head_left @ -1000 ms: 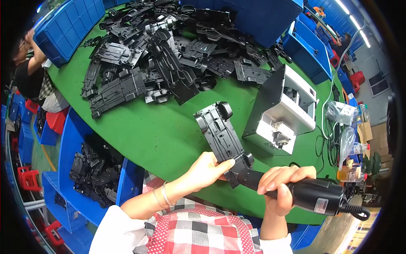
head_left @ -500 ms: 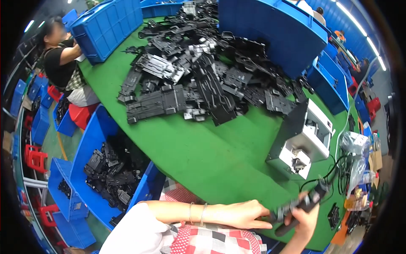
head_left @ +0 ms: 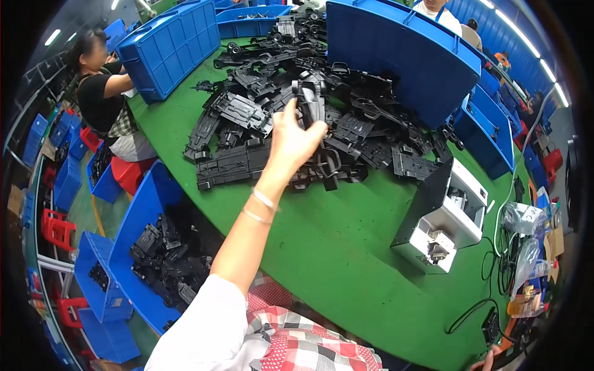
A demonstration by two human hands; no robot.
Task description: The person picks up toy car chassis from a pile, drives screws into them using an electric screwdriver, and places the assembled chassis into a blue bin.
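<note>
My left hand reaches over the heap at mid-table, thumb and fingers closed round a black plastic toy-car chassis. The chassis points away from me, its far end raised above the other parts. Beneath and around it lie many similar black chassis parts, some with wheels. Only a few fingers of my right hand show at the lower right edge, close to a small black part and a black cable. The rest of that hand is out of the picture, so its hold is hidden.
A white and black box-shaped machine stands on the green tabletop at right. Blue crates border the heap. Below the left table edge, a blue bin holds black parts. Another person sits at far left, touching a crate.
My left hand has gone from the lower right up to the heap and taken hold of a chassis. My right hand, with the dark tool it held, has dropped mostly out of view.
</note>
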